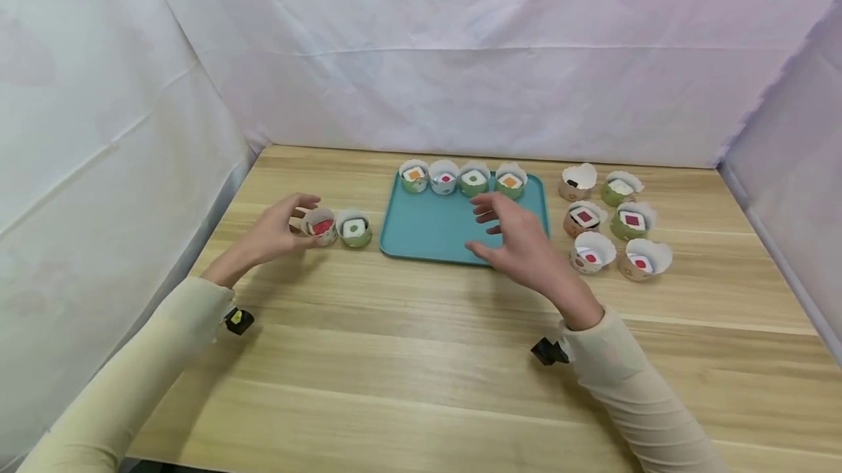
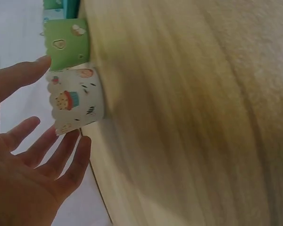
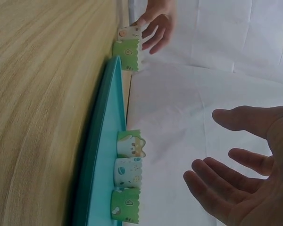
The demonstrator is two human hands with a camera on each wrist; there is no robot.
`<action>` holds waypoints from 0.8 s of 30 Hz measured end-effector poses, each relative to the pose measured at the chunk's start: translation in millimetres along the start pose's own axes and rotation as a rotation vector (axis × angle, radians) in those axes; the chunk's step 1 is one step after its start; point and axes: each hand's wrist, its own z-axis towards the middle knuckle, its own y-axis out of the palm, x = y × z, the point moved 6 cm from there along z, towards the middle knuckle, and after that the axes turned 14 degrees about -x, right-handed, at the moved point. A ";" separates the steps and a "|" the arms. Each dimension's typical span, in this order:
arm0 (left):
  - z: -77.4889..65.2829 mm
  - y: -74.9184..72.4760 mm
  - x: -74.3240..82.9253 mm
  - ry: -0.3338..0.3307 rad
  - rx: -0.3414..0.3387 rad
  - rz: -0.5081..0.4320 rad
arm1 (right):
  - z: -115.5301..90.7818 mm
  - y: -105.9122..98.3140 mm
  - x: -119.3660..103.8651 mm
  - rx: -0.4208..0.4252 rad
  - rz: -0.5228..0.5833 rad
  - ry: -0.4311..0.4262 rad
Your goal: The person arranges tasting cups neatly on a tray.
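Note:
My left hand (image 1: 279, 228) is around the left side of a white patterned paper baking cup (image 1: 320, 227) with a red piece inside. In the left wrist view, the thumb (image 2: 30, 70) reaches the cup's scalloped rim while the fingers (image 2: 73, 165) spread loosely along its other side. Beside that cup stands a green baking cup (image 1: 356, 230) holding a white square with a green centre. Over the blue-green tray (image 1: 427, 228) hangs my right hand (image 1: 520, 239), its fingers parted and nothing between them.
Along the tray's far edge is a row of several filled baking cups (image 1: 473, 179). To the right of the tray, more filled cups (image 1: 584, 217) stand in two columns on the wooden table (image 1: 395, 356). White cloth (image 1: 460, 42) walls the back and sides.

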 end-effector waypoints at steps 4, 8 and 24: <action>4.0 4.5 -6.5 -0.033 -0.003 0.006 | 0.9 0.9 -0.9 -0.002 0.004 -0.005; 6.9 6.8 -8.4 -0.066 -0.012 0.043 | 1.0 0.5 -1.4 -0.002 0.009 0.000; 7.8 9.1 -14.3 -0.108 -0.023 0.055 | 1.1 3.2 -1.1 -0.008 0.001 0.004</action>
